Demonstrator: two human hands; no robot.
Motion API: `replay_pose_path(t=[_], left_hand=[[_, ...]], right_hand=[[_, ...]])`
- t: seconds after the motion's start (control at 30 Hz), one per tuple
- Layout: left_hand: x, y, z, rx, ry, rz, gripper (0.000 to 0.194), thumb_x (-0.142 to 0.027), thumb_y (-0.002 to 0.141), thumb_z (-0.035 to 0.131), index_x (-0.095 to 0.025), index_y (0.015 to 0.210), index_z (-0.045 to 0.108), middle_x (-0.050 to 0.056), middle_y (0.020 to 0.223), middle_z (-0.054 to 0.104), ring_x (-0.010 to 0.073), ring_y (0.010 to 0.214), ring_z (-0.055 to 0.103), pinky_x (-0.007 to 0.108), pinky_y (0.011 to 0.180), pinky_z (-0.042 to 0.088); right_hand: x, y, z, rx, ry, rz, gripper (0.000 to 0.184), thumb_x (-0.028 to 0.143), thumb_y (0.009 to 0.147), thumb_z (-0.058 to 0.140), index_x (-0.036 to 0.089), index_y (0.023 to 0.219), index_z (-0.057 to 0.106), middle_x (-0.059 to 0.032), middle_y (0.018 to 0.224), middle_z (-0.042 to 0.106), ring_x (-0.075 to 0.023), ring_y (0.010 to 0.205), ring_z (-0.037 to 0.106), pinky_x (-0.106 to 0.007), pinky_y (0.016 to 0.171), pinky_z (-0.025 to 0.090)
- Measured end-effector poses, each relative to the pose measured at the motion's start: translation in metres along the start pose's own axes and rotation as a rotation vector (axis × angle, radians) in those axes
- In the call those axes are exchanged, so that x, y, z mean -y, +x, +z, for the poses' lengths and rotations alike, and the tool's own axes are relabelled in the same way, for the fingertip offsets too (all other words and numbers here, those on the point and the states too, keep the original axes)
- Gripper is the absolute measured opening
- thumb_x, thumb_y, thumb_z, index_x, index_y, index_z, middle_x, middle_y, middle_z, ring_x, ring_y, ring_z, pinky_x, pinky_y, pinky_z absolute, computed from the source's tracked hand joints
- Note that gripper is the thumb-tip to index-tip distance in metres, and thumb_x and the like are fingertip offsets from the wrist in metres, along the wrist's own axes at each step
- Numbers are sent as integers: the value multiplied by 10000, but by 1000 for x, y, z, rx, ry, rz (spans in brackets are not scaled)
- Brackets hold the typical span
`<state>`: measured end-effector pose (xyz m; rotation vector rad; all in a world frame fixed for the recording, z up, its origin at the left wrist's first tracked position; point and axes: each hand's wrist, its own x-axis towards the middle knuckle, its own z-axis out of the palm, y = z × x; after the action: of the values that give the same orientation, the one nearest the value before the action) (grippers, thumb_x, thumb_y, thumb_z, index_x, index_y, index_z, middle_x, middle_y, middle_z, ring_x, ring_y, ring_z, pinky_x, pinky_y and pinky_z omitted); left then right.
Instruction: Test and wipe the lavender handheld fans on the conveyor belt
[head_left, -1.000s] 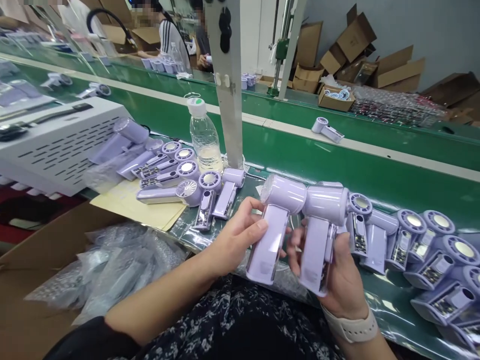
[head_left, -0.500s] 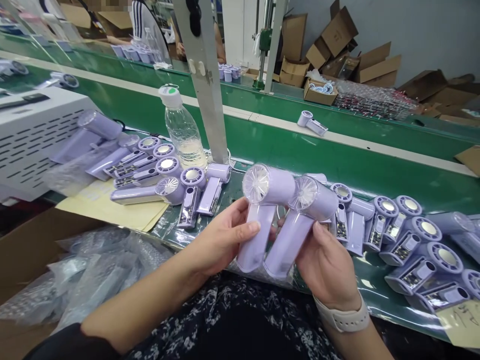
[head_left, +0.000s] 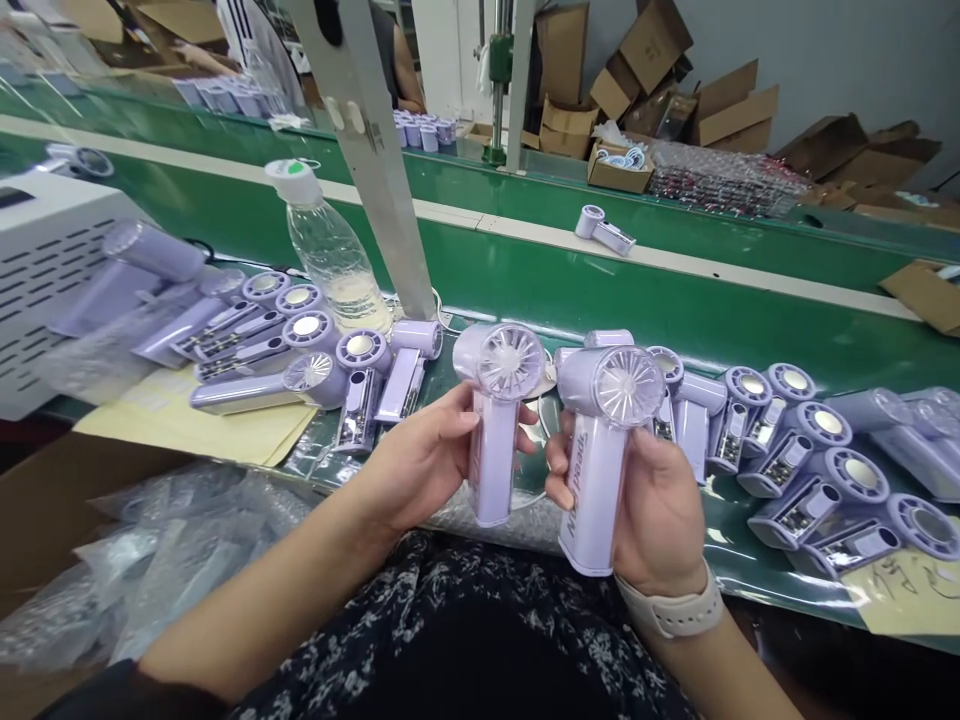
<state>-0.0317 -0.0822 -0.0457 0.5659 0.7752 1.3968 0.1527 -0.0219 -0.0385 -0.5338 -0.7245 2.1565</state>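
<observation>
My left hand is closed around the handle of a lilac handheld fan, held upright over the bench edge. In my right hand is a second lilac fan, gripped by its handle, with dark lettering showing along the side. Both fan heads seem covered in clear film and face me. The two fans are apart, side by side. To the right lie several opened fans with their circuit boards exposed. More opened fans lie left of my hands.
A water bottle stands by a metal post. A green conveyor runs behind, with one fan on it. At the left are a white vented machine and a carton of plastic bags. Other people work beyond.
Both fans have turned, so their heads and handles face differently and lettering now shows. My hands have drawn the fans apart. The camera view has shifted slightly.
</observation>
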Motion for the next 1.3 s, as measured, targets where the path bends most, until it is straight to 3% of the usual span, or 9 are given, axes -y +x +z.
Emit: replay_pose_path(t=[0.1, 0.27, 0.4, 0.5, 0.57, 0.73, 1.13, 1.2, 1.3], left_hand=[[-2, -1, 1, -24, 113, 32, 358, -250, 817, 762, -171, 1152, 666, 90, 1051, 762, 248, 908, 745, 333, 767, 603], [0, -1, 3, 37, 215, 92, 489, -249, 754, 867, -197, 1192, 657, 59, 970, 778, 210, 885, 751, 280, 758, 604], [1, 1, 3, 39, 242, 77, 663, -370, 690, 916, -185, 1252, 616, 83, 957, 787, 237, 844, 760, 298, 705, 606], [2, 3, 3, -5, 272, 26, 827, -468, 657, 918, -164, 1336, 557, 155, 1081, 778, 308, 926, 765, 355, 728, 612], [3, 5, 1, -26, 277, 9, 858, -495, 634, 923, -159, 1333, 555, 155, 1073, 778, 310, 905, 766, 361, 718, 610], [5, 8, -4, -55, 303, 5, 838, -501, 642, 917, -146, 1325, 585, 135, 1015, 784, 240, 819, 750, 278, 639, 569], [6, 6, -7, 30, 275, 41, 685, -449, 689, 897, -177, 1280, 680, 114, 1024, 776, 222, 851, 730, 296, 711, 553], [4, 7, -8, 54, 296, 27, 660, -461, 709, 878, -173, 1271, 686, 122, 1050, 770, 230, 871, 730, 319, 738, 560], [-4, 7, -7, 97, 391, 57, 577, -412, 764, 838, -173, 1267, 690, 128, 1123, 759, 239, 930, 730, 351, 821, 566]], right_hand=[[4, -2, -2, 28, -41, -79, 187, 379, 813, 704, 215, 886, 753, -46, 821, 701, -193, 730, 643, -271, 556, 556], [4, -5, -7, -165, -70, -161, 280, 385, 876, 659, 269, 1120, 733, -55, 925, 773, -232, 835, 726, -400, 802, 627], [1, -2, -7, -241, -80, -158, 381, 340, 920, 616, 323, 1301, 637, -35, 960, 790, -231, 848, 750, -401, 767, 640], [-3, 1, -7, -249, -116, -146, 356, 281, 959, 558, 309, 1307, 623, -31, 885, 791, -211, 773, 749, -365, 692, 639], [-6, 4, -8, -248, -122, -120, 312, 255, 963, 547, 292, 1257, 644, -36, 869, 792, -211, 760, 752, -360, 671, 639], [-13, 6, -12, -249, -127, -86, 248, 271, 951, 579, 275, 1179, 677, -29, 870, 796, -241, 787, 768, -392, 702, 643], [-11, 0, -5, -272, -134, -141, 366, 301, 949, 554, 304, 1303, 647, -12, 848, 786, -231, 719, 744, -380, 660, 631], [-14, 0, -8, -295, -140, -164, 366, 320, 935, 579, 313, 1294, 651, -12, 926, 792, -239, 782, 750, -413, 738, 636], [-15, 1, -15, -304, -183, -254, 344, 346, 901, 648, 306, 1243, 670, -24, 1171, 764, -257, 1076, 719, -454, 985, 574]])
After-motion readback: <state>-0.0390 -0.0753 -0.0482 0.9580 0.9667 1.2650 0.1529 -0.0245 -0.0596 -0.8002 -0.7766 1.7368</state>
